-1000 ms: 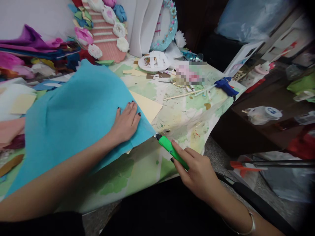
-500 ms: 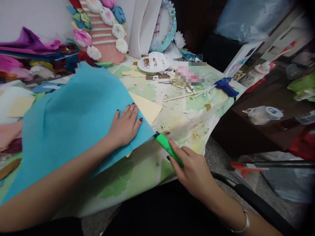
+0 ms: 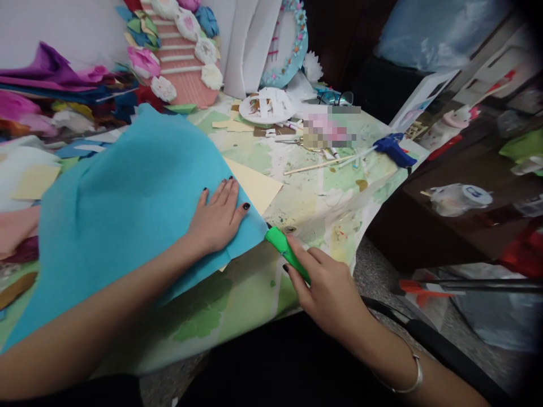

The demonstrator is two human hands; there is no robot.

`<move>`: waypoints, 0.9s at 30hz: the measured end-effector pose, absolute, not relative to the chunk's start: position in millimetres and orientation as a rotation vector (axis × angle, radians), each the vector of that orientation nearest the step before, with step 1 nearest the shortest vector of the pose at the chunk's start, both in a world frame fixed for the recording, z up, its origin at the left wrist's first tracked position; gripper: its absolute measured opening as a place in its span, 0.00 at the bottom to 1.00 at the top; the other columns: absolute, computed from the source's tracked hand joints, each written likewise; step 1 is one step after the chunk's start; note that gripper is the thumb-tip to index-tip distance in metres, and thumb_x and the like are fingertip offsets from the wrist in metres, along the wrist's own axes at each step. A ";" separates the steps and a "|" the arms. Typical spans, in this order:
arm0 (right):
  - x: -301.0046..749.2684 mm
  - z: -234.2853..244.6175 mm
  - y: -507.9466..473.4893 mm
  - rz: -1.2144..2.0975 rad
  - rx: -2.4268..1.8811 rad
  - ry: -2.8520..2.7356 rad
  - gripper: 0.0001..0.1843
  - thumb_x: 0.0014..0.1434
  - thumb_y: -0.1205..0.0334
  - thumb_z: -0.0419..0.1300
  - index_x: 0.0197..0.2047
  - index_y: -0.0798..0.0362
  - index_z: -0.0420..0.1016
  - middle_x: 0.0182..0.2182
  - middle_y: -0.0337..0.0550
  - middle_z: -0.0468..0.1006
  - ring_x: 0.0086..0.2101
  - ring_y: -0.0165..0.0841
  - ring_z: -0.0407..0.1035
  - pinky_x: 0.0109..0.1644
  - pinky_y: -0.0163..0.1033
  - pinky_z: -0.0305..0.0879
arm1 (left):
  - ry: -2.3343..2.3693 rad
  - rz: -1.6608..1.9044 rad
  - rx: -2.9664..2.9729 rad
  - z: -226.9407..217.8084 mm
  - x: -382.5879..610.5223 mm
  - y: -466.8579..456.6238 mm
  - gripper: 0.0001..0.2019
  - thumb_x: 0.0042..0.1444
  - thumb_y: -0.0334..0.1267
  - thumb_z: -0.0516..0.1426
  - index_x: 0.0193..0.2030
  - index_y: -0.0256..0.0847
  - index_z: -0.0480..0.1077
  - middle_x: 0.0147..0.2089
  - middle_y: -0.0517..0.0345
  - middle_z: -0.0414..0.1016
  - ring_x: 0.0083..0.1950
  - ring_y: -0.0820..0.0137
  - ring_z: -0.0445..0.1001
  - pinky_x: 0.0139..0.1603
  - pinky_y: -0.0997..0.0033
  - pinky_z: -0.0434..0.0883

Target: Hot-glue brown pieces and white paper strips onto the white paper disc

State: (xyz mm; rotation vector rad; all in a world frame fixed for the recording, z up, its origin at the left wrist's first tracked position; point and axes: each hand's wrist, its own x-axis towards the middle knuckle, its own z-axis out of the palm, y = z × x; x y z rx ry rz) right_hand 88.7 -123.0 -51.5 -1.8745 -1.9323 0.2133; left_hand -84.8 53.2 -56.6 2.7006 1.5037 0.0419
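Note:
My left hand [image 3: 216,217] lies flat with fingers spread on a large sheet of blue paper [image 3: 139,169], close to its right corner. That sheet is folded and slightly rumpled, and its near edge drapes toward the table's front edge. A cream sheet [image 3: 257,183] lies partly under the blue one. My right hand [image 3: 324,282] is closed around a green utility knife [image 3: 286,253]. The knife's dark front end meets the blue sheet's right corner; I cannot make out the blade.
A blue glue gun [image 3: 395,150] and a thin wooden stick [image 3: 316,165] lie on the patterned tablecloth [image 3: 326,206]. Scissors [image 3: 292,141] and a white plate [image 3: 267,117] are farther back. Colourful paper [image 3: 38,79] is heaped at left. A chair arm [image 3: 445,345] is at right.
My right hand and the knife have shifted slightly left and up, with the knife's front end farther into the blue sheet's corner. My left hand stays pressed on the sheet.

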 end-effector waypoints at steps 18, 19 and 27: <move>106.1 -46.0 -127.1 0.137 -1.852 -1.968 0.26 0.65 0.59 0.49 0.64 0.56 0.67 0.29 0.46 0.74 0.27 0.35 0.69 0.29 0.39 0.61 | 1.487 0.056 2.716 -58.8 -86.1 53.6 0.33 0.67 0.47 0.29 0.73 0.28 0.43 0.75 0.45 0.42 0.76 0.57 0.41 0.72 0.43 0.44; 103.8 -45.4 -124.5 0.139 -1.853 -1.975 0.26 0.65 0.59 0.49 0.64 0.56 0.67 0.29 0.46 0.74 0.27 0.35 0.69 0.29 0.39 0.61 | 1.482 0.077 2.714 -59.3 -86.4 53.7 0.33 0.67 0.47 0.29 0.73 0.29 0.43 0.75 0.45 0.43 0.76 0.57 0.41 0.71 0.43 0.44; 101.4 -44.8 -116.1 0.194 -1.861 -1.951 0.25 0.66 0.60 0.50 0.64 0.57 0.67 0.31 0.48 0.76 0.30 0.35 0.71 0.32 0.39 0.64 | 1.481 0.081 2.697 -57.6 -85.3 52.7 0.33 0.67 0.48 0.30 0.73 0.31 0.43 0.75 0.45 0.43 0.75 0.57 0.42 0.71 0.43 0.45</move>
